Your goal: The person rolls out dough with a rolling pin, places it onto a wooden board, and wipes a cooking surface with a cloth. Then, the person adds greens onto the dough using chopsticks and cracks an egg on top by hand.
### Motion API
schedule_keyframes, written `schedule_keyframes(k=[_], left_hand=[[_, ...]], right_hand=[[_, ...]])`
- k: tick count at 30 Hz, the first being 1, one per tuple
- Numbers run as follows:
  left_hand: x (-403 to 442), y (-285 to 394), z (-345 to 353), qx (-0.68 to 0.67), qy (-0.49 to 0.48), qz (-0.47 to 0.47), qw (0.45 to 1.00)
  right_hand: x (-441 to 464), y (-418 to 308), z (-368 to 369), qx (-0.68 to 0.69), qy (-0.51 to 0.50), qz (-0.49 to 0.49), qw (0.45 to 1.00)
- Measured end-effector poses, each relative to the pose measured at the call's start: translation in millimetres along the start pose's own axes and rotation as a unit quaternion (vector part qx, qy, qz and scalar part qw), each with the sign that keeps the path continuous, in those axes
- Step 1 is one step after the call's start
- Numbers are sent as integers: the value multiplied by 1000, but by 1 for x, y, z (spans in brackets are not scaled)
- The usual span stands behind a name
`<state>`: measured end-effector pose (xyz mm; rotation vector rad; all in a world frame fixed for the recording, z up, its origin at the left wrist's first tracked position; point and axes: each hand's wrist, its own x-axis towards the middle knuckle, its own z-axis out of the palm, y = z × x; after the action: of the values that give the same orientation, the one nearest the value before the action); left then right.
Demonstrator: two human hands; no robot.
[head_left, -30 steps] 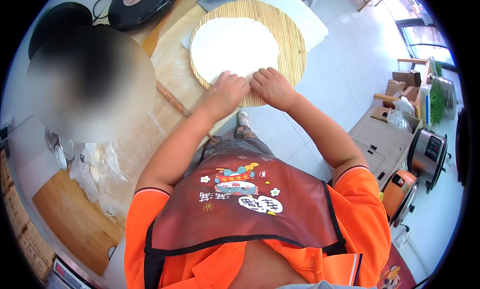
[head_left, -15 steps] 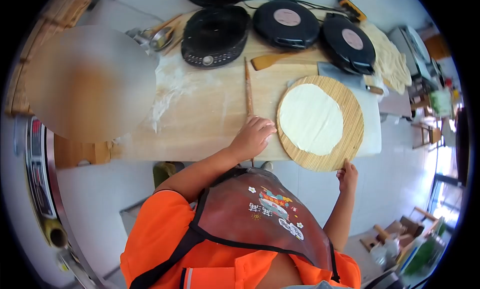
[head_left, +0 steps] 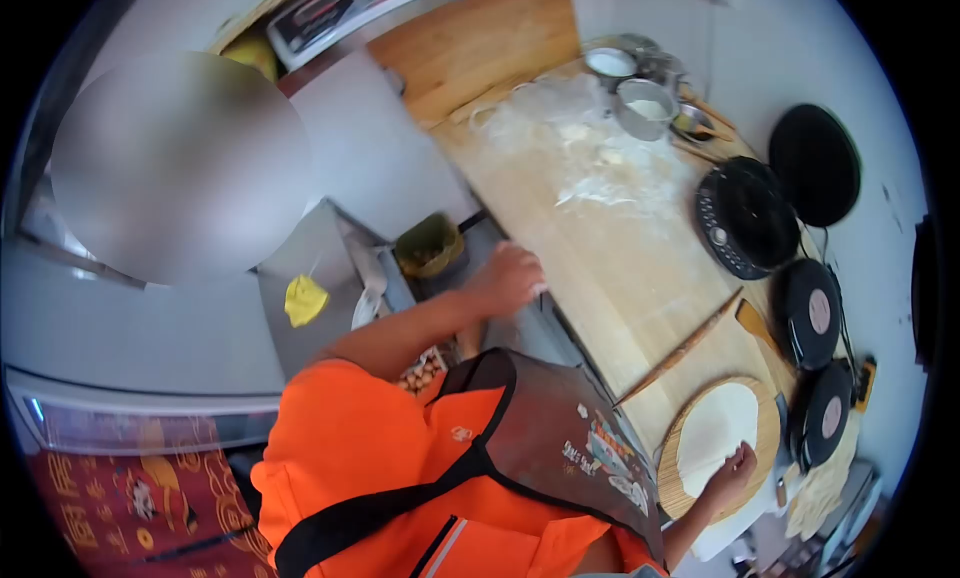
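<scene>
My right hand (head_left: 738,466) is over the lower right part of a thin, round, pale sheet of dough (head_left: 715,428). Its fingers are bent together, and whatever lies between them is hidden. Under the dough is a round wooden slatted board (head_left: 682,486). My left hand (head_left: 510,278) hovers off the near edge of the worktable, fingers curled and smeared by motion, so its grip is unclear. A thin rolling pin (head_left: 682,348) lies on the table between the two hands, touched by neither. Beside it lies a flat wooden spatula (head_left: 760,328).
Flour (head_left: 610,163) covers the table's far end, near a metal pot (head_left: 645,108) and bowls. An open black electric griddle (head_left: 748,218) and two closed ones (head_left: 808,313) line the wall side. A brown bin (head_left: 430,246) and a yellow cloth (head_left: 305,301) are left of the table.
The view has swung to the left. My right hand has left the board's rim and come over the dough. My left hand has moved away from the rolling pin, off the table edge.
</scene>
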<state>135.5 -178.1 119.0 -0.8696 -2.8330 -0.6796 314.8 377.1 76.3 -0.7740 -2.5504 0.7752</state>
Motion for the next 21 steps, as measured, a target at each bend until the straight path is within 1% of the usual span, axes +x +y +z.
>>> schedule_keyframes(k=[1, 2, 3, 4, 5, 6, 7, 8, 9, 10, 11, 12, 14, 15, 16, 17, 18, 19, 20, 21], left_hand=[[-15, -22, -8, 15, -14, -50, 999], [-30, -42, -14, 34, -27, -95, 995], [-52, -58, -20, 80, -26, -119, 989], [-74, -75, -29, 125, -28, -140, 982], [-97, -95, -35, 153, -42, -195, 968], [-126, -122, -44, 179, -59, -249, 950], [-167, -163, -43, 216, 1, -291, 932], [-210, -198, -49, 255, 56, -329, 907], [-257, -224, -55, 309, -9, -375, 874], [-267, -221, -78, 286, 42, -554, 781], [-296, -229, -94, 276, 46, -646, 710], [-325, -239, -112, 267, 52, -725, 632], [-375, -242, -111, 230, 82, -777, 580], [-449, -286, -75, 231, 90, -769, 589], [-518, -329, -42, 232, 98, -760, 598], [-502, -335, -48, 182, 71, -773, 603], [-489, -335, -48, 156, 42, -763, 625], [-480, -343, -41, 136, 28, -751, 646], [-475, -358, -34, 119, 18, -739, 663], [-480, -363, -30, 99, 14, -741, 664]], right_hand=[[7, -27, 20, 42, -12, -67, 997], [14, -49, 37, 64, -47, -100, 992], [20, -71, 54, 82, -86, -130, 984], [25, -92, 68, 60, -118, -176, 975], [27, -116, 81, 8, -104, -295, 950], [20, -149, 92, 25, -158, -265, 951], [14, -174, 102, 40, -214, -231, 948], [14, -182, 122, 43, -223, -266, 937], [17, -186, 129, 31, -246, -266, 932], [14, -203, 142, 32, -256, -318, 912], [10, -223, 153, 40, -263, -368, 891], [4, -245, 162, 43, -318, -297, 899], [6, -266, 186, 46, -343, -336, 876], [7, -274, 196, 46, -350, -350, 868], [8, -283, 206, 16, -372, -328, 868], [19, -288, 201, 33, -334, -367, 867], [19, -292, 199, 54, -322, -351, 877], [12, -316, 194, 39, -337, -309, 889], [13, -311, 199, 24, -317, -314, 895], [15, -311, 201, -5, -312, -359, 880]])
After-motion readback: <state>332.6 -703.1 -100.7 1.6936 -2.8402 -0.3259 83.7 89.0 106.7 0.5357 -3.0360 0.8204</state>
